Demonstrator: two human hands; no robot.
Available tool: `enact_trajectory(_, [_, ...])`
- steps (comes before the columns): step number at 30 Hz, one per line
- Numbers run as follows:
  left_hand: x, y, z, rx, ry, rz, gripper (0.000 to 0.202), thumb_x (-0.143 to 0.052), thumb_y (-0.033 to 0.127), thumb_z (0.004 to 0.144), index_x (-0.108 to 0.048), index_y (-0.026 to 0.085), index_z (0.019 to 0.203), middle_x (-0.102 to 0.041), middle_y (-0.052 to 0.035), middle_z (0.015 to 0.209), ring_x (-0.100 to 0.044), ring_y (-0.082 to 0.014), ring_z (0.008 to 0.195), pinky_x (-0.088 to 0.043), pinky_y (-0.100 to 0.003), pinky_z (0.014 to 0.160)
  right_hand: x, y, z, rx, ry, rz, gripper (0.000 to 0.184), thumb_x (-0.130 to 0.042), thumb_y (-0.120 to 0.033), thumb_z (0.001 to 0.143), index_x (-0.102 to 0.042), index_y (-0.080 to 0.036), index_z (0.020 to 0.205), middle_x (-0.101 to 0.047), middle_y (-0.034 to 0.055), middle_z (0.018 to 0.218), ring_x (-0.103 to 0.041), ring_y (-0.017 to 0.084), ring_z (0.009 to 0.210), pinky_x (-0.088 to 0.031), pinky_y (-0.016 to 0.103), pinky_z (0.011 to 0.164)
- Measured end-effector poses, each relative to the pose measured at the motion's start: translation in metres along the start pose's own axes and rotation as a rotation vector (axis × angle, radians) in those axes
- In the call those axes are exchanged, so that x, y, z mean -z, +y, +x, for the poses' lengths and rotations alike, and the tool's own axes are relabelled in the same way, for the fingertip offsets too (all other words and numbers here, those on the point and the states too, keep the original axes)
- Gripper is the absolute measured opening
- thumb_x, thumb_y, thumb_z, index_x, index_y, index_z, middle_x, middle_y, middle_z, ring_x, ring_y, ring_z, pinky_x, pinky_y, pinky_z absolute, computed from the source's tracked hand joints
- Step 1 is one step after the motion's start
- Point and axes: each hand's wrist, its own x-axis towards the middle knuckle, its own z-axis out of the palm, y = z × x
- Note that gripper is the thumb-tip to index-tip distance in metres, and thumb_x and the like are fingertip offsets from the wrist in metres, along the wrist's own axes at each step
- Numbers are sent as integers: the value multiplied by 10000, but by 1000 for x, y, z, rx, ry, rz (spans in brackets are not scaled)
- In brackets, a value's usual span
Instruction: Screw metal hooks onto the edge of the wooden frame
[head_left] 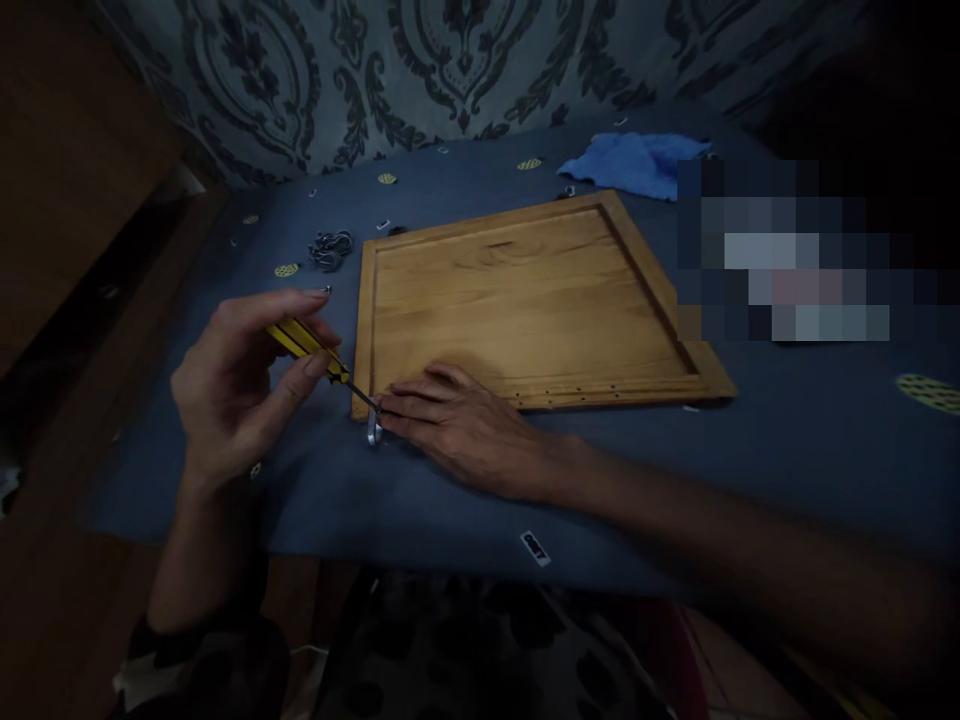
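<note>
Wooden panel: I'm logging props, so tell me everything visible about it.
The wooden panel is rectangular and honey-coloured, with a raised frame around a recessed flat centre and a row of small holes along its near rail. It lies flat on the blue cloth. The right hand rests on its near left corner, where the screwdriver held by the left hand meets a metal hook.

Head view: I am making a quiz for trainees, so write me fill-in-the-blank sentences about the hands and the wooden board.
1. The left hand holds a screwdriver whose handle is black and ____.
2. The right hand presses a metal hook against the wooden board at its near ____ corner.
3. Beyond the board lies a crumpled ____ cloth.
Missing words: yellow; left; blue.
</note>
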Motion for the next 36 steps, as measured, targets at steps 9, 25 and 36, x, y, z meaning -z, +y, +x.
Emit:
enact_trajectory(9, [1, 2, 1, -36, 6, 95, 542, -730, 49, 784, -633, 251, 1277, -700, -16, 991, -708, -138, 815, -628, -259, 673, -1, 1, -1, 0, 16, -9, 345, -493, -177, 1008, -592, -176, 1339, -608, 64, 1419, -509, 224, 1343, -343, 437, 1109])
enact_trajectory(25, [8, -9, -1, -92, 25, 283, 582, -859, 187, 709, -657, 265, 1249, -730, -16, 1012, -636, -122, 771, -527, -251, 646, 1, -1, 0, -17, -13, 7, 348, -470, -187, 1025, -581, -187, 1356, -612, 68, 1412, -498, 216, 1353, -350, 450, 1109])
enact_trajectory(36, [0, -1, 2, 8, 171, 69, 467, -763, 135, 803, -642, 273, 1233, -656, -26, 1122, -694, -132, 819, -638, -312, 674, 1, 0, -2, -7, -4, 17, 364, -482, -191, 1019, -565, -179, 1372, -618, 71, 1405, -489, 220, 1367, -333, 442, 1127])
